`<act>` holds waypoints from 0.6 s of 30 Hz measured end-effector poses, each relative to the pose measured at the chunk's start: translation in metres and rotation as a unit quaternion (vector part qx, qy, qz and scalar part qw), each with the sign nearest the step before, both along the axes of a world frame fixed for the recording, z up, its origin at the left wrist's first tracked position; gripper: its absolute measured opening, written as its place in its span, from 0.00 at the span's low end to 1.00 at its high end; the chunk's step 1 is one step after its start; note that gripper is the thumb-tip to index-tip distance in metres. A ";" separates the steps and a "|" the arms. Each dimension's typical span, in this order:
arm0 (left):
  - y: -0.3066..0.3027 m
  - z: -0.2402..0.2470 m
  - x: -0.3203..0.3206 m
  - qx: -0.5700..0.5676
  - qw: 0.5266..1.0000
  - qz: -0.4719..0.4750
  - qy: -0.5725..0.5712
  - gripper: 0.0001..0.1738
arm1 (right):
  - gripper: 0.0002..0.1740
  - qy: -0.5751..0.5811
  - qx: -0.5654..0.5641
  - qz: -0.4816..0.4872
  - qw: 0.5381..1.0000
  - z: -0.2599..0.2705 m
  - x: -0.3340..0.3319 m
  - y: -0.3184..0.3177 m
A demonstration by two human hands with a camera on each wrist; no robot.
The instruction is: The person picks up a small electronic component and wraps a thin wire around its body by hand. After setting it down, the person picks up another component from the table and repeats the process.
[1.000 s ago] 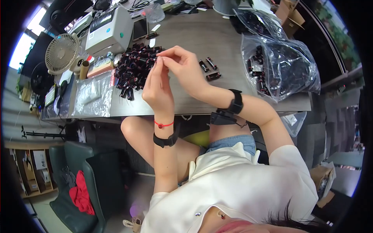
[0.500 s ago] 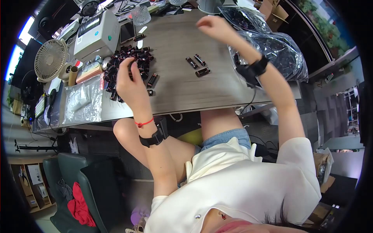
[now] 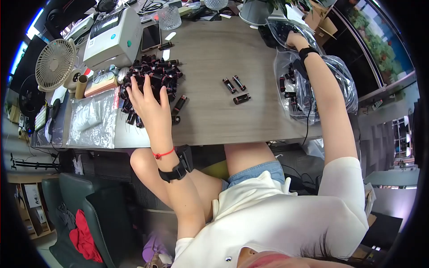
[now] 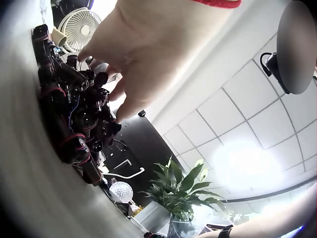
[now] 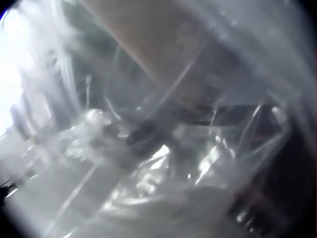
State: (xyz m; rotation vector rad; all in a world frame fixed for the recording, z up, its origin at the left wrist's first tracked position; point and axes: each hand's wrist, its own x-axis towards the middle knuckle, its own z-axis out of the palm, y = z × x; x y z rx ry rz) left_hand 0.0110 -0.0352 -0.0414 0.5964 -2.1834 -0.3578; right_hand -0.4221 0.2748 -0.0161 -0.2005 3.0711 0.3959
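Observation:
In the head view my left hand (image 3: 149,105) hovers low over a pile of small black cylinders with reddish bands (image 3: 156,69), its fingers spread and nothing held. The left wrist view has the fingertips right at the far side of the pile (image 4: 74,114), and thin wires stick out from it. My right hand (image 3: 295,40) reaches to the back right into a clear plastic bag (image 3: 283,29) of dark pieces. Its fingers are hidden there, and I cannot tell what they hold. Blurred, shiny film (image 5: 148,173) fills the right wrist view.
Two upright-angled cylinders and a third black cylinder (image 3: 241,98) lie mid-table. A larger clear bag (image 3: 339,85) with more cylinders sits at the right edge. At left stand a white printer (image 3: 109,42), a fan (image 3: 54,62) and a flat plastic bag (image 3: 91,120).
My hands were together beside the pile and have parted. The right hand has swung across to the bag at the back right; the left has moved left and spread its fingers over the pile.

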 end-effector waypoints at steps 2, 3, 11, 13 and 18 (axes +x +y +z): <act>0.001 0.001 0.000 0.013 1.000 -0.001 -0.007 0.27 | 0.24 0.022 -0.006 0.023 0.999 -0.007 -0.004 0.012; 0.001 0.001 -0.001 0.015 1.000 0.000 -0.007 0.27 | 0.23 0.043 -0.013 0.046 0.998 -0.012 -0.003 0.018; -0.001 -0.004 0.003 0.019 0.999 0.024 -0.014 0.31 | 0.15 0.095 -0.034 0.150 0.983 -0.024 -0.015 0.038; -0.003 -0.005 0.003 0.029 0.999 0.029 -0.003 0.33 | 0.15 0.097 -0.024 0.173 0.980 -0.021 -0.010 0.038; -0.002 -0.007 0.003 0.066 0.997 0.043 0.006 0.36 | 0.14 0.159 -0.108 0.227 0.955 -0.018 -0.004 0.031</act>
